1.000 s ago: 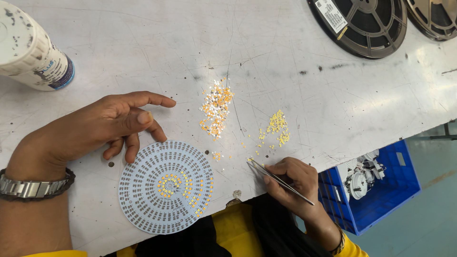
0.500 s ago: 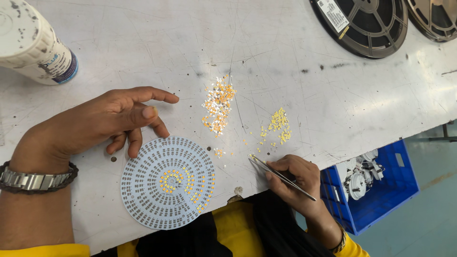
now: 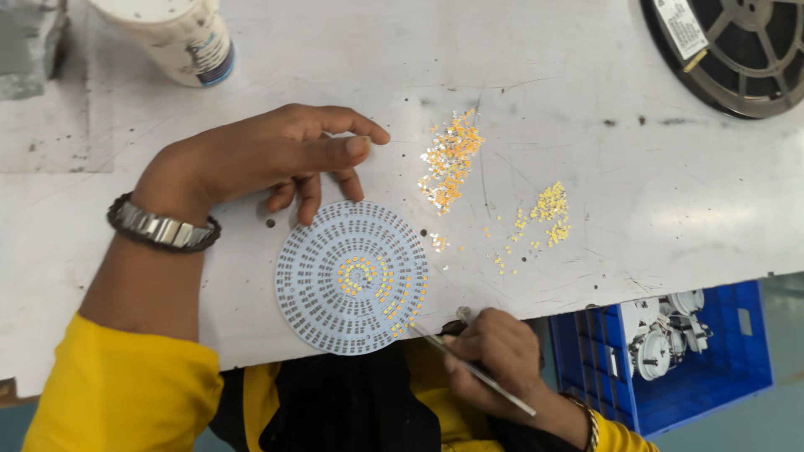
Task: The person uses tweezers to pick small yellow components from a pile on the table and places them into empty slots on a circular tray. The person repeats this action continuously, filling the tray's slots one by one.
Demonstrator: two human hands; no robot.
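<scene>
The person sits at a white tabletop (image 3: 586, 125), both hands over a round board (image 3: 352, 276) that lies flat near the front edge. The board is pale, ringed with rows of small dark pads, and a few yellow chips sit at its centre and along its lower right.

The left hand (image 3: 268, 155) rests on the tabletop just above the board, fingers loosely curled, two fingertips touching the board's upper rim. Its grip is half open and holds nothing. A metal watch (image 3: 163, 226) circles that wrist, above a yellow sleeve (image 3: 117, 393).

The right hand (image 3: 494, 351) hangs at the tabletop's edge, just right of the board, its grip clamped on slim tweezers (image 3: 469, 364). The tweezers slant up and left, their tips reaching the board's lower right rim; I cannot tell whether a chip sits between the tips.

Right of the left hand lies a heap of orange and silvery chips (image 3: 452, 159), and further right a smaller yellow heap (image 3: 548, 209), with strays scattered between them and the board.

A white jar (image 3: 180, 38) stands at the far left edge, well apart from the hands. A dark reel (image 3: 737, 50) lies at the far right corner. Below the tabletop, right of the person, sits a blue crate (image 3: 737, 368) with white parts (image 3: 666, 339) in it.
</scene>
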